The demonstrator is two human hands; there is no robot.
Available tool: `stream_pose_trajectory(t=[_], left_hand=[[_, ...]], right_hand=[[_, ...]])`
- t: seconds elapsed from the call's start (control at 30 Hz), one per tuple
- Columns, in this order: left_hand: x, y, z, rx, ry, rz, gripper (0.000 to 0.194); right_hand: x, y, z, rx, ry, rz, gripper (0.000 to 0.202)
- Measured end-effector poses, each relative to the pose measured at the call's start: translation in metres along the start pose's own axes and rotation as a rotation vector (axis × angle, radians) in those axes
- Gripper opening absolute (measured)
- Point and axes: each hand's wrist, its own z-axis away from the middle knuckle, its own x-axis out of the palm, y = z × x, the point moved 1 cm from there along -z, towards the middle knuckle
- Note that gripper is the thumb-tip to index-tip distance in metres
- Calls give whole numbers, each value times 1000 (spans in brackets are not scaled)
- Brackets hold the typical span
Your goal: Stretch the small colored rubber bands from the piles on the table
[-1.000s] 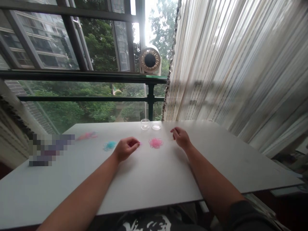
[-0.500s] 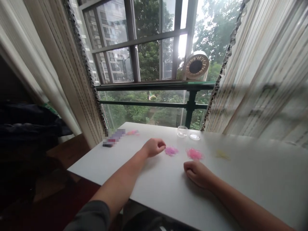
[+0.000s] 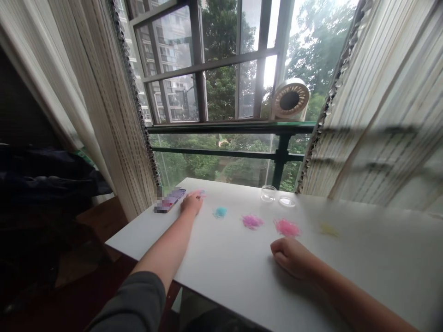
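Note:
At the far left of the white table (image 3: pixel 228 258), my left hand (image 3: pixel 192 203) reaches down to a small mixed pink and orange pile (image 3: pixel 200 192). Its fingers are bent together, and whatever sits between them is too small to make out. My right hand (image 3: pixel 289 256) rests as a fist on the table, its inside hidden. Just beyond it lies a pink pile (image 3: pixel 287 227) of thin, stringy pieces that look like tiny rubber bands. Similar piles form a row: blue (image 3: pixel 220 211), purple (image 3: pixel 252 221) and pale yellow (image 3: pixel 328 229).
A clear round container (image 3: pixel 268 193) stands at the table's back, with a clear lid (image 3: pixel 287 202) beside it. A phone (image 3: pixel 175 200) lies left of my left hand. Behind are a railing (image 3: pixel 228 130), a round fan (image 3: pixel 290 99) and curtains (image 3: pixel 377 106).
My left hand has moved left, from beside the purple pile to the mixed pile near the phone. The blue pile it was covering now shows. My right fist stays by the pink pile.

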Motion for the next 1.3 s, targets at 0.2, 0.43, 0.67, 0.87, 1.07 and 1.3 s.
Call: stream_pose_trajectory(t=[0.2,0.43,0.67,0.87,1.07,1.3], left_hand=[[-1,6,0,58,-3,-23,19],[-3,9,3,74,-3,-20,19],[-1,14,1,104,11,27,19],[-3,14,0,125,27,96,19],[-12,36,16,288,-13,264,23],[-37,126,81,815,-341,541,21]], right_hand=[[-2,1,0,-26,-21,-3,13],[-4,2,-1,-29,-40,-10,13],[-6,-1,1,-14,-59,-14,13],[-7,1,0,-24,-74,-33,12],[-7,-1,-5,22,-79,-68,13],[-18,-7,-14,259,-236,-248,15]])
